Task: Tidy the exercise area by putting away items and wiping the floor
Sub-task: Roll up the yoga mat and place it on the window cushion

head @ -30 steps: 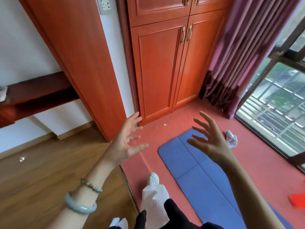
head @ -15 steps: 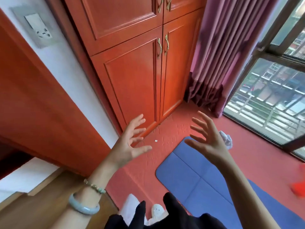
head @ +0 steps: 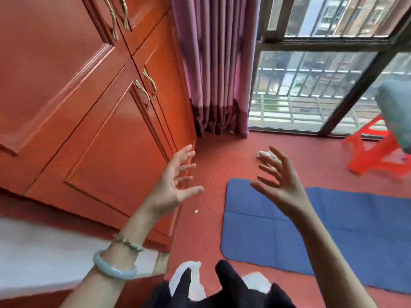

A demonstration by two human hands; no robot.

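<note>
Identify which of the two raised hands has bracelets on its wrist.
The left hand: its wrist carries a pale green bangle and a thin beaded bracelet, while the right hand has a bare wrist.

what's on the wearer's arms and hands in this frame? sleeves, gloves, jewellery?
No gloves and no sleeves in view: both forearms are bare. The left hand has two pieces at the wrist: a smooth, rounded pale blue-green bangle and, nearer the hand, a thin beaded bracelet with pale and turquoise beads. The right hand and its arm wear nothing visible.
</note>
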